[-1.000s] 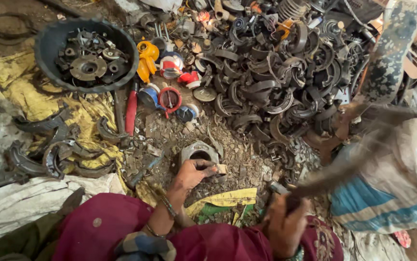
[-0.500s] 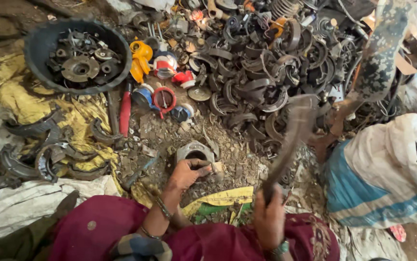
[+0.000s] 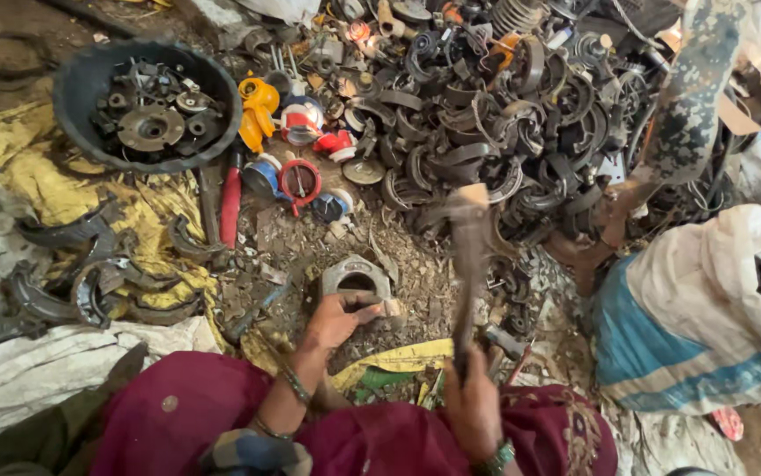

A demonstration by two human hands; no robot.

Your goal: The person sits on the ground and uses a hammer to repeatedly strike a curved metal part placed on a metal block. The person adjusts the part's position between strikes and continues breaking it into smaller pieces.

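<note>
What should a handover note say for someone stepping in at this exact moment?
Left hand: grip on the grey metal housing, steadying it on the littered ground.
Right hand: grip shut on the hammer, head raised and blurred, above and right of the housing.
Nearby: scrap pile ahead, black tub of parts upper left, curved shoes on the yellow cloth.
Done: housing set in place. Left: it looks intact, not yet broken apart.

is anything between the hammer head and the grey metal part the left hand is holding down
Nothing visible. The hammer in the right hand is raised to the right of the grey metal part. Only bare, gritty ground lies between them. The left hand grips the part's near edge, close to where a blow might land.
</note>
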